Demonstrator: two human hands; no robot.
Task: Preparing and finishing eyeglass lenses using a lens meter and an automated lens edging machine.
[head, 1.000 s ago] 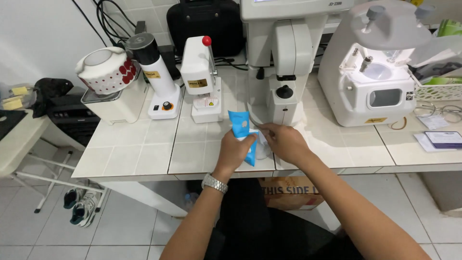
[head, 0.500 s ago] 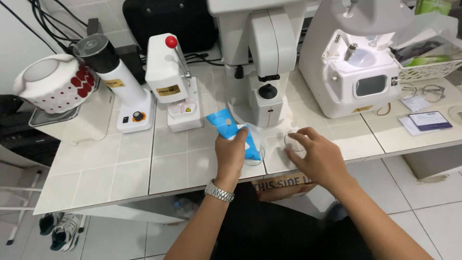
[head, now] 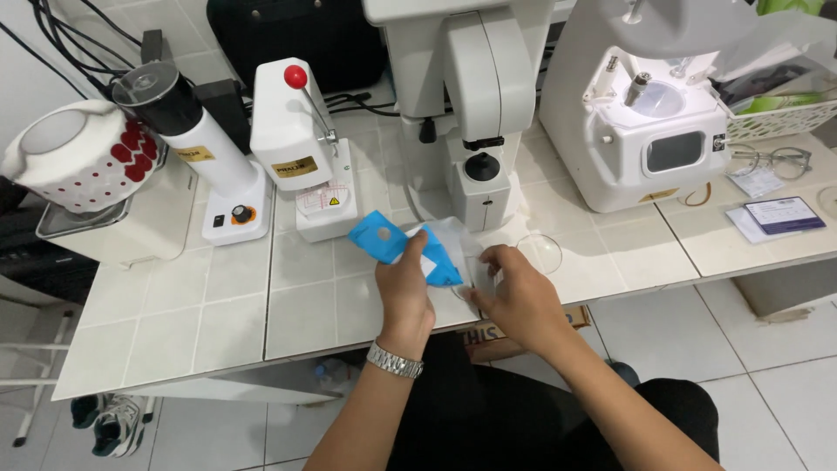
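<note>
**Both hands on a blue and white packet at the tiled counter's edge**

I look down from a head camera at my two bare hands working over a white tiled counter (head: 209, 305). My left hand (head: 405, 292), with a silver metal wristwatch (head: 394, 359) on the wrist, is closed around a flat blue and white paper packet (head: 405, 244); fingers wrap its lower end and the packet tilts up to the left, held just above the counter's front edge. My right hand (head: 514, 292) is just beside it, fingertips pinched on a clear plastic sleeve (head: 462, 249) that meets the packet's right side. I cannot tell whether anything sits inside the sleeve.

A round clear lens (head: 542, 251) lies on the tiles just right of my right hand, apart from it. Directly behind the packet stands a tall white optical instrument with a black knob (head: 479, 131). To its left are a white lever press with a red ball handle (head: 296, 148) and a white cylinder device with a black top (head: 196, 148). Far right, a white boxy machine with a small window (head: 654, 131), and a pair of thin-framed spectacles (head: 780, 160) near it
</note>
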